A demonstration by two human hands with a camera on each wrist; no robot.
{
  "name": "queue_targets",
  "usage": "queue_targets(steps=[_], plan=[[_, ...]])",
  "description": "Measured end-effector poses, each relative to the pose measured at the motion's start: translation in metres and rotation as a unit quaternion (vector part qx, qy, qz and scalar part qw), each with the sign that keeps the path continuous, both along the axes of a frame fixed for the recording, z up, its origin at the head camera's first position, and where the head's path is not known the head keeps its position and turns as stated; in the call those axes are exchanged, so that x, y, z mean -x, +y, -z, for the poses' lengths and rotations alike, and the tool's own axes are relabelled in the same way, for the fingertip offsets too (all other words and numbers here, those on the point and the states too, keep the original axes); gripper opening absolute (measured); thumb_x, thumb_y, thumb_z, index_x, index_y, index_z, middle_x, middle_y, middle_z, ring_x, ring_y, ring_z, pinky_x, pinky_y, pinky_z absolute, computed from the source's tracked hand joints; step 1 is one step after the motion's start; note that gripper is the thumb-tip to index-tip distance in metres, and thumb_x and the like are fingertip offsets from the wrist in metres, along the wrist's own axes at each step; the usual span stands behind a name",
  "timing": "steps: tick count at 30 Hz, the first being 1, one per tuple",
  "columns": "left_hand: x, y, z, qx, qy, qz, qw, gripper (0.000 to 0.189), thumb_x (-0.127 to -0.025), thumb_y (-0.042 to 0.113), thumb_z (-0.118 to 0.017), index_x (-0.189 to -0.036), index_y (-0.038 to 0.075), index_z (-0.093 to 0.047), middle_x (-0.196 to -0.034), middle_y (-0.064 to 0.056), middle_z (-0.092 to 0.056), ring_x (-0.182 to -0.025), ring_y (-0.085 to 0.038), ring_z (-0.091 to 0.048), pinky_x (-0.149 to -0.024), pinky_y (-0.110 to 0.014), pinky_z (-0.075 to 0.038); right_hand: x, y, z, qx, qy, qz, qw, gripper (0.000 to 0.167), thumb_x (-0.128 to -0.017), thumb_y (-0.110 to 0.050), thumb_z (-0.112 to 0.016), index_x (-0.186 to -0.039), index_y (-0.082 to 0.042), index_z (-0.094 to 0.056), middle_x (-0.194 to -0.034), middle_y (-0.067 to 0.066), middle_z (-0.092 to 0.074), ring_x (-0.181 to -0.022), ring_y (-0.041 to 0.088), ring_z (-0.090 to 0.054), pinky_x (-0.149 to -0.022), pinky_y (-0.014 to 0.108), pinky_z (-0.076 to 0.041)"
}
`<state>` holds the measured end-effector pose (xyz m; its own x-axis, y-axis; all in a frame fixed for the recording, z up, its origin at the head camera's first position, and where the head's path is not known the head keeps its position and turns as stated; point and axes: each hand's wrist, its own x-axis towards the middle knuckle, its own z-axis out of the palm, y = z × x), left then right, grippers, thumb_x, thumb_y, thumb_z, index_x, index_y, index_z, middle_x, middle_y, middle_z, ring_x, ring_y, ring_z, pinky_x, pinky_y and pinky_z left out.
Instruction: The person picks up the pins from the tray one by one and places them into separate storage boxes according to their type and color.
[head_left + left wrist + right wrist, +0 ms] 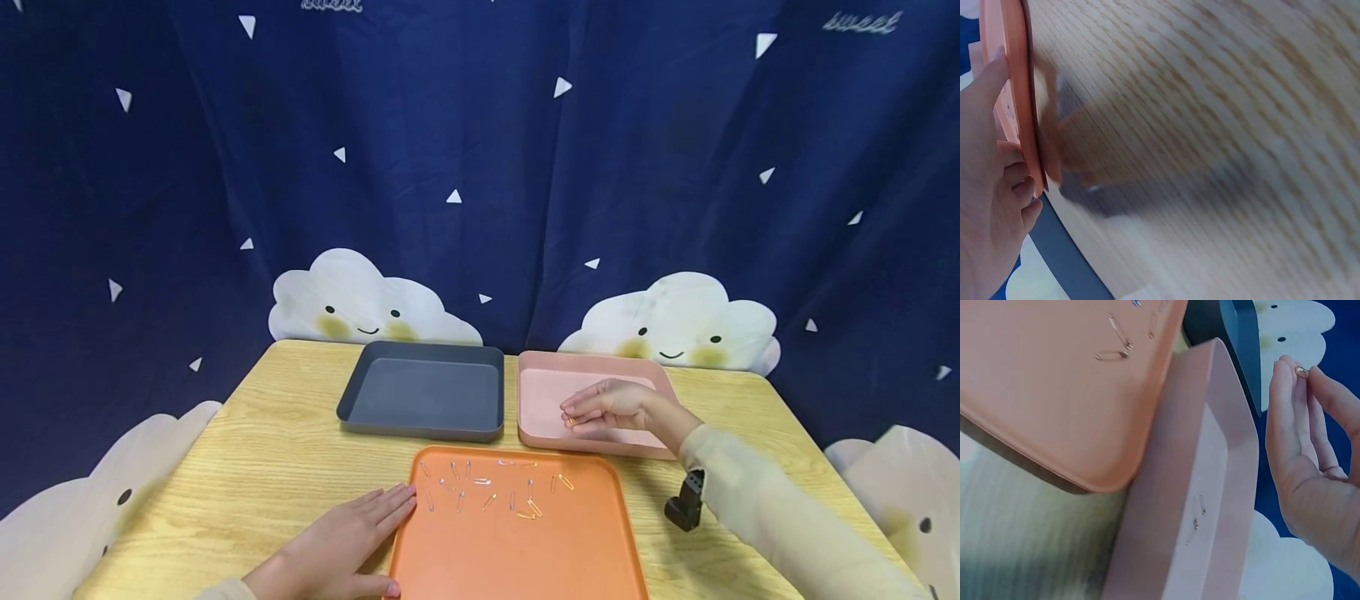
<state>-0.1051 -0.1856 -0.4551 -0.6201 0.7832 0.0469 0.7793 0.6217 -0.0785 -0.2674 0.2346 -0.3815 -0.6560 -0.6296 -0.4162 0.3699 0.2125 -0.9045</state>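
Note:
Over the pink tray (540, 442), my right hand (611, 406) pinches a gold safety pin (1302, 372) between thumb and fingertips. A few gold safety pins (1202, 504) lie on the floor of that tray in the right wrist view. My left hand (341, 542) touches the left rim of the orange tray (517, 558), its fingers fairly straight and its thumb spread lower down. Across the upper part of the orange tray lie several loose safety pins, among them a silver pin (481, 481) and a gold pin (566, 482).
A dark grey tray (427, 392) stands at the back, left of the pink one. All three trays are on a wooden table (247, 442). A dark blue curtain (450, 125) with clouds hangs behind it. A black device (685, 502) sits at my right wrist.

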Motion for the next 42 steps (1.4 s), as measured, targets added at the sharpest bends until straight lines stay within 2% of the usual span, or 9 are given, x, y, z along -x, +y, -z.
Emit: queue_targets(steps=[9, 12, 20, 29, 33, 35, 40, 41, 42], plan=[[-0.001, -0.001, 0.0, -0.002, 0.0, -0.004, 1.0, 0.089, -0.091, 0.072, -0.032, -0.144, 0.002, -0.041, -0.15, -0.013, -0.045, -0.136, -0.025, -0.048, -0.105, -0.039, -0.047, 0.031, 0.002, -0.013, -0.036, 0.002, 0.027, 0.999, 0.022, -0.093, 0.002, -0.054, -0.091, -0.009, -0.072, -0.087, 0.0, -0.075, -0.084, 0.009, -0.071, -0.083, 0.025, -0.059], [-0.001, -0.001, 0.0, -0.003, -0.001, -0.005, 1.0, 0.088, -0.091, 0.072, -0.032, -0.144, 0.002, -0.041, -0.15, -0.013, -0.045, -0.136, -0.025, -0.048, -0.105, -0.039, -0.047, 0.042, 0.005, -0.013, -0.053, 0.003, 0.035, 0.998, 0.016, -0.093, 0.002, -0.055, -0.104, 0.001, -0.067, -0.087, 0.002, -0.075, -0.083, 0.011, -0.071, -0.084, 0.027, -0.059], [0.0, -0.001, 0.0, -0.007, 0.009, 0.004, 0.9999, 0.087, -0.091, 0.07, -0.033, -0.143, 0.001, -0.042, -0.149, -0.014, -0.046, -0.135, -0.026, -0.049, -0.104, -0.038, -0.048, 0.065, 0.017, -0.008, -0.142, 0.033, 0.047, 0.9882, 0.045, -0.092, 0.006, -0.053, -0.132, 0.021, -0.039, -0.085, 0.001, -0.072, -0.083, 0.01, -0.07, -0.087, 0.029, -0.058], [0.0, -0.002, 0.0, 0.001, 0.0, 0.004, 1.0, 0.087, -0.091, 0.071, -0.031, -0.144, 0.002, -0.041, -0.15, -0.014, -0.044, -0.136, -0.026, -0.047, -0.105, -0.039, -0.047, 0.074, 0.02, -0.014, -0.236, 0.119, 0.038, 0.9636, 0.035, -0.085, 0.009, -0.06, -0.118, 0.022, -0.054, -0.079, 0.002, -0.074, -0.074, 0.009, -0.069, -0.08, 0.031, -0.06], [0.001, -0.001, -0.001, 0.004, -0.008, 0.001, 1.0, 0.087, -0.092, 0.07, -0.031, -0.145, 0.002, -0.039, -0.151, -0.014, -0.043, -0.137, -0.025, -0.046, -0.106, -0.039, -0.047, 0.093, 0.025, -0.001, -0.274, 0.157, 0.032, 0.9483, 0.032, -0.08, 0.007, -0.068, -0.109, 0.017, -0.063, -0.076, 0.003, -0.074, -0.07, 0.009, -0.068, -0.076, 0.032, -0.061], [0.001, -0.001, -0.001, 0.003, -0.01, -0.001, 0.9999, 0.087, -0.092, 0.07, -0.031, -0.146, 0.003, -0.039, -0.151, -0.013, -0.043, -0.137, -0.025, -0.046, -0.106, -0.039, -0.047, 0.109, 0.032, 0.012, -0.265, 0.162, 0.009, 0.9504, 0.025, -0.076, 0.005, -0.072, -0.1, 0.011, -0.069, -0.073, 0.003, -0.074, -0.067, 0.009, -0.067, -0.07, 0.031, -0.061], [0.001, 0.0, -0.002, -0.002, -0.008, -0.001, 1.0, 0.087, -0.092, 0.07, -0.032, -0.145, 0.003, -0.039, -0.151, -0.013, -0.043, -0.137, -0.025, -0.046, -0.106, -0.039, -0.047, 0.116, 0.032, 0.02, -0.334, 0.203, -0.021, 0.9202, 0.016, -0.072, 0.005, -0.076, -0.087, 0.007, -0.073, -0.067, 0.0, -0.071, -0.063, 0.008, -0.064, -0.068, 0.031, -0.061], [0.001, 0.0, -0.002, -0.003, -0.006, -0.001, 1.0, 0.087, -0.091, 0.07, -0.032, -0.145, 0.003, -0.039, -0.151, -0.013, -0.043, -0.137, -0.025, -0.046, -0.106, -0.039, -0.047, 0.112, 0.029, 0.017, -0.356, 0.215, -0.024, 0.9089, 0.017, -0.071, 0.006, -0.075, -0.087, 0.008, -0.073, -0.064, -0.001, -0.069, -0.061, 0.008, -0.064, -0.067, 0.031, -0.061], [0.001, 0.0, -0.002, -0.004, -0.004, 0.0, 1.0, 0.087, -0.091, 0.07, -0.032, -0.145, 0.002, -0.04, -0.15, -0.014, -0.043, -0.137, -0.025, -0.046, -0.106, -0.038, -0.047, 0.104, 0.023, 0.01, -0.409, 0.244, -0.028, 0.8788, 0.016, -0.072, 0.007, -0.072, -0.088, 0.008, -0.072, -0.063, -0.003, -0.068, -0.061, 0.006, -0.062, -0.069, 0.029, -0.061]])
